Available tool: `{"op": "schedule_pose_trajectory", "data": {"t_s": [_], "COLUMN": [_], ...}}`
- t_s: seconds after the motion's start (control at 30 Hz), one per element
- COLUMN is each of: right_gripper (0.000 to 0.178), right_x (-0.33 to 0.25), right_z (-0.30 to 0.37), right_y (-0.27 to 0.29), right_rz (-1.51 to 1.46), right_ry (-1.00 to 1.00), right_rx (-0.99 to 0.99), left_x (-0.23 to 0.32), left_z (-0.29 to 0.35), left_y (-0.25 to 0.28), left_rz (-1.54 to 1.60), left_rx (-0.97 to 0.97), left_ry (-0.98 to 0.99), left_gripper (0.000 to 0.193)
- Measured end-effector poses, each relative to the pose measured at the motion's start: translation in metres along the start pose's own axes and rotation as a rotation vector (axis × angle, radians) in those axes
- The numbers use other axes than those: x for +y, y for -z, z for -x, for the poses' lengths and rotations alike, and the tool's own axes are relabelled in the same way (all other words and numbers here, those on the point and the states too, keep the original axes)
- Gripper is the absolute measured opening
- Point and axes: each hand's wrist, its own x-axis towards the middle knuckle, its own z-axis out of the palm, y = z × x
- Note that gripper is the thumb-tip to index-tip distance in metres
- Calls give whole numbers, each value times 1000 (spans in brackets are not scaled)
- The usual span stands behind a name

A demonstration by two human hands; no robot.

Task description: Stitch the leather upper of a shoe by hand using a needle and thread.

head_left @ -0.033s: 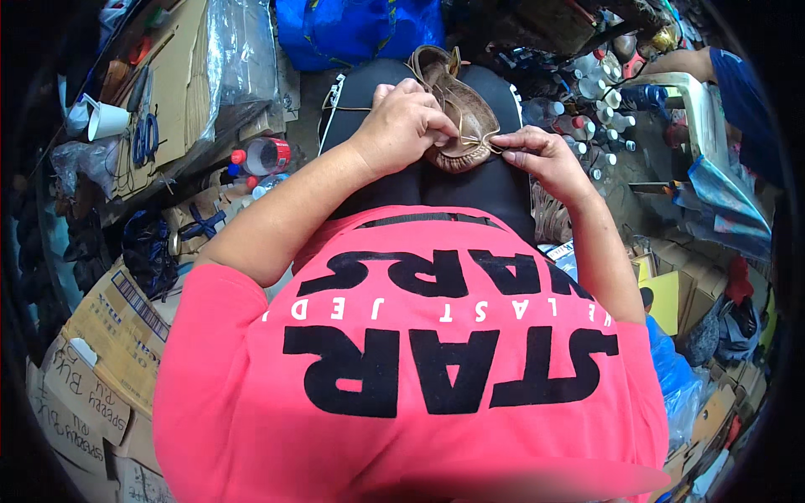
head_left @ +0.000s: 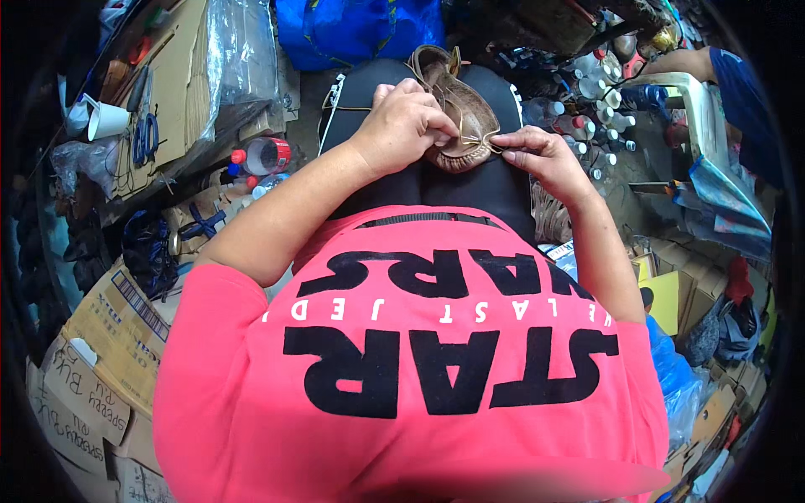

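A brown leather moccasin upper (head_left: 475, 113) rests on my black-clad thighs, its gathered, pleated toe turned toward me. Thin tan cord (head_left: 472, 139) crosses the toe in a small loop or knot. My left hand (head_left: 408, 123) lies over the upper's left side, fingers closed in a pinch around cord; a length of it trails out to the left past the knuckles. At the right of the toe, my right hand (head_left: 547, 161) pinches cord between thumb and forefinger, close against the leather edge. The left hand hides part of the upper's middle.
A blue bag (head_left: 360, 32) stands beyond my knees. Several plastic bottles (head_left: 591, 88) crowd the floor at right, near another person's arm (head_left: 675, 63). Flattened cardboard (head_left: 172, 84), a white cup (head_left: 107, 121) and blue-handled scissors (head_left: 146, 138) are at left. A bottle (head_left: 267, 157) lies beside my left forearm.
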Motion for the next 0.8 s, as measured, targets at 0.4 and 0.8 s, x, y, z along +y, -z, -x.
{"op": "schedule_pose_trajectory", "data": {"t_s": [0.4, 0.8], "right_gripper": [19, 14], "right_x": [-12, -9], "right_z": [-5, -1], "right_y": [-14, 5], "right_rz": [-235, -124], "right_ry": [-128, -187], "right_rx": [71, 155], "left_x": [19, 16], "left_z": [-10, -16], "left_y": [-21, 13], "left_rz": [219, -26], "left_rx": [-19, -228], "left_ry": [207, 75], "left_gripper": [13, 4]}}
